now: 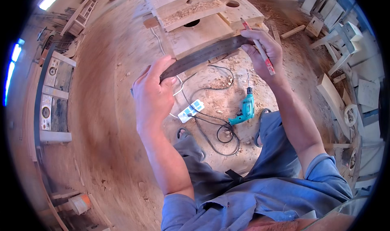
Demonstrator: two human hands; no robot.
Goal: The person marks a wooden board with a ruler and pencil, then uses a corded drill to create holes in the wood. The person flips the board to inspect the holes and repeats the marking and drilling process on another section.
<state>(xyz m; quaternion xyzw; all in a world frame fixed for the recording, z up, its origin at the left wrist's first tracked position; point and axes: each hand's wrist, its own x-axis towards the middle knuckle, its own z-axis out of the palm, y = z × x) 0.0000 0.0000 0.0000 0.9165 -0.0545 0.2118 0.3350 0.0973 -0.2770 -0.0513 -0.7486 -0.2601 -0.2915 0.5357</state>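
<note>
My left hand [153, 87], left of the frame's centre, grips one end of a long, flat, dark grey bar [203, 56]; my right hand [266, 48], at upper right of centre, grasps its other end along with a slim red-and-white pencil [261, 48]. The bar slants across the upper centre, by pale wooden boards [199, 36] with round holes. Right of centre lies a teal power drill [246, 108].

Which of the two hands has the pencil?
The right hand: it holds the red-marked pencil along with one end of the dark strip. The left hand grips the strip's other end, with no pencil.
</note>
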